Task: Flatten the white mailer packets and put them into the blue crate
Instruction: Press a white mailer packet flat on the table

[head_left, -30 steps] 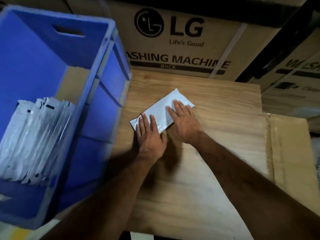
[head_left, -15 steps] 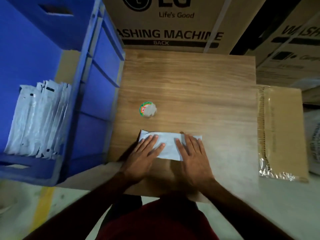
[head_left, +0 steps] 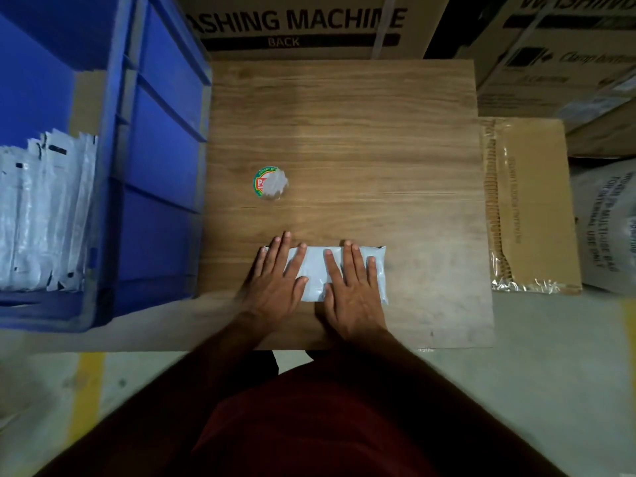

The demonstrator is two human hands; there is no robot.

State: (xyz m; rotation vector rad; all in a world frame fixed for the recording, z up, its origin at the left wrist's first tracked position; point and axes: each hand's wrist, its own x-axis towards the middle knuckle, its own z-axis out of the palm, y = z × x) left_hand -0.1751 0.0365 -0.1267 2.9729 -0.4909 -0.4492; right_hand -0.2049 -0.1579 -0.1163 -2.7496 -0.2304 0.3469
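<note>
A white mailer packet [head_left: 315, 270] lies flat near the front edge of the wooden board [head_left: 344, 132]. My left hand [head_left: 277, 280] presses on its left end with straight, spread fingers. My right hand [head_left: 351, 284] lies flat on its right half, fingers straight. The blue crate [head_left: 165, 132] stands to the left of the board. Inside it, several white mailer packets [head_left: 44, 215] stand upright in a row.
A round torn sticker [head_left: 271, 183] is on the board left of centre. Large cardboard boxes [head_left: 296, 25] stand behind the board. A flattened cardboard piece [head_left: 533, 208] lies to the right, with a grey sack [head_left: 609, 225] beyond it.
The packet has been drawn from the board's middle to its front edge and turned level. Both hands stayed flat on it, and the view tilted further down.
</note>
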